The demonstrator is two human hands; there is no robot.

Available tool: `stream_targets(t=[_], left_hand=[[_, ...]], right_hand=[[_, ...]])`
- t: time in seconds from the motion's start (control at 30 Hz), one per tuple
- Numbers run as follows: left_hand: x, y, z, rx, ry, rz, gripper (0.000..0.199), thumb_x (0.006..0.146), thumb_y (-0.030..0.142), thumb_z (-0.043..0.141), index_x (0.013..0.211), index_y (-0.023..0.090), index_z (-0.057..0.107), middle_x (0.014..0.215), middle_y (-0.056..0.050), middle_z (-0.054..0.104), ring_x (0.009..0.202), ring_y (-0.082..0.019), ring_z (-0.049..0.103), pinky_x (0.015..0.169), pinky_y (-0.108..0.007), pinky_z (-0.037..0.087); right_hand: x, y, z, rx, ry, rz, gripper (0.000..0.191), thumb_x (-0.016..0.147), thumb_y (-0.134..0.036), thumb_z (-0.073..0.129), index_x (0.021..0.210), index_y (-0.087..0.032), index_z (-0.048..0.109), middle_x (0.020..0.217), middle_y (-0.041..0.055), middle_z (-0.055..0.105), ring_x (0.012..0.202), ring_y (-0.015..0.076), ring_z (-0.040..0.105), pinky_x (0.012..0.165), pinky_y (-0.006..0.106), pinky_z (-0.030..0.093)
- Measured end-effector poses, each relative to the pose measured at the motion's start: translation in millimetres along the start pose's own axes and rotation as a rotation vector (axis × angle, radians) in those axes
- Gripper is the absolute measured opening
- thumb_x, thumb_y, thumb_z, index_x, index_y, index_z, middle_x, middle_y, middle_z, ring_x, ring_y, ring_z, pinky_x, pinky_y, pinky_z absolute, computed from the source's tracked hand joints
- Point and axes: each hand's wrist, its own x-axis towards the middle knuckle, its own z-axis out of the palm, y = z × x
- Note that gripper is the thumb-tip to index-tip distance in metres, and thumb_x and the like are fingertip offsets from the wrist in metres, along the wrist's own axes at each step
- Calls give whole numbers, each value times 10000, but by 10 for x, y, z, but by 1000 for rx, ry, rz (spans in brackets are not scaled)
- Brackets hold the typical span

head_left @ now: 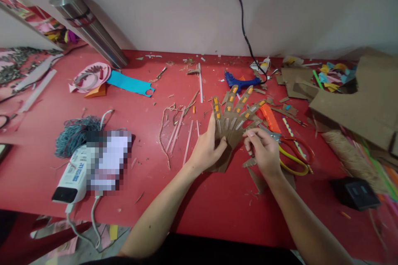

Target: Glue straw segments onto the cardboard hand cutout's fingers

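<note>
A brown cardboard hand shape point(228, 130) has several spread fingers with orange pieces on them and short clear tubes on its palm. My left hand point(207, 145) holds it by its left side, the thumb lying across the front. At the lower right of the cardboard palm is my right hand point(263, 151), its fingers curled and pinched together; what they hold, if anything, is too small to make out. Scissors with red and yellow handles point(295, 155) lie just right of my right hand. Behind the cardboard fingers rests a blue glue gun point(242, 83) with a black cord.
Clear straws point(176, 130) and a looped string lie left of my hands. Farther left are a phone point(113, 159), a white power bank point(74, 174), teal yarn point(76, 132) and a steel flask point(90, 29). Cardboard point(354, 107), twine point(354, 159) and a black box point(354, 192) occupy the right.
</note>
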Motion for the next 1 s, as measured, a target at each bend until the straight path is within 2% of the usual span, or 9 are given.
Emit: stream_targets(t=[0.1, 0.3, 0.4, 0.47, 0.53, 0.6, 0.77, 0.9, 1.0], left_hand=[[2, -9, 5, 2, 5, 0, 788, 935, 247, 482, 1613, 149, 93, 1144, -141, 690, 798, -208, 666, 814, -369, 550], [9, -4, -4, 79, -48, -89, 793, 911, 249, 493, 1610, 103, 149, 813, -45, 675, 650, -193, 590, 680, -321, 501], [15, -10, -11, 5, -32, -98, 801, 912, 254, 502, 1616, 125, 142, 978, -81, 708, 757, -206, 639, 769, -346, 527], [28, -32, -12, -82, 4, -94, 806, 902, 243, 517, 1617, 158, 153, 1209, -121, 684, 977, -246, 673, 921, -392, 525], [50, -64, -10, -201, 52, -83, 803, 885, 229, 537, 1609, 189, 192, 1410, -127, 594, 1237, -280, 601, 1086, -429, 452], [75, -96, -9, -344, 82, -99, 806, 867, 222, 554, 1601, 207, 223, 1477, -111, 550, 1347, -280, 533, 1162, -440, 389], [126, -107, -28, -628, 114, -224, 865, 807, 239, 617, 1592, 216, 256, 1417, -104, 607, 1279, -275, 591, 1130, -446, 425], [149, -61, -73, -740, 107, -278, 876, 768, 243, 645, 1573, 213, 301, 1313, -96, 677, 1186, -285, 652, 1055, -442, 486], [165, -50, -108, -799, 151, -293, 877, 750, 240, 663, 1558, 208, 324, 1287, -97, 690, 1159, -286, 668, 1027, -433, 507]], right_hand=[[1, 18, -13, 57, 31, -14, 294, 897, -473, 616, 765, -211, 599, 493, -50, 458, 412, 94, 401, 404, 245, 319], [18, -28, -86, 249, 101, -105, 228, 902, -392, 588, 748, -229, 545, 522, -50, 456, 417, 95, 409, 398, 243, 307], [21, -41, -109, 308, 52, -129, 197, 903, -353, 616, 769, -210, 622, 591, -26, 557, 426, 91, 469, 393, 244, 343], [22, -34, -112, 282, 13, -114, 179, 918, -355, 613, 872, -202, 691, 667, -3, 634, 438, 97, 510, 405, 259, 394], [26, -19, -112, 266, -19, -113, 183, 929, -353, 610, 964, -205, 712, 720, 10, 673, 448, 103, 536, 423, 273, 430], [35, -4, -116, 268, -32, -118, 171, 945, -356, 602, 940, -217, 701, 706, 0, 662, 450, 103, 542, 421, 268, 427], [60, 20, -100, 217, -40, -139, 299, 971, -414, 577, 746, -218, 568, 593, -34, 548, 441, 94, 505, 409, 239, 386], [2, 29, -78, 168, -55, -177, 498, 1003, -472, 495, 582, -220, 409, 437, -62, 380, 349, 78, 375, 354, 226, 281], [-76, 30, -119, 79, -61, -214, 557, 970, -475, 562, 495, -208, 449, 399, -40, 408, 357, 82, 412, 387, 241, 313]])
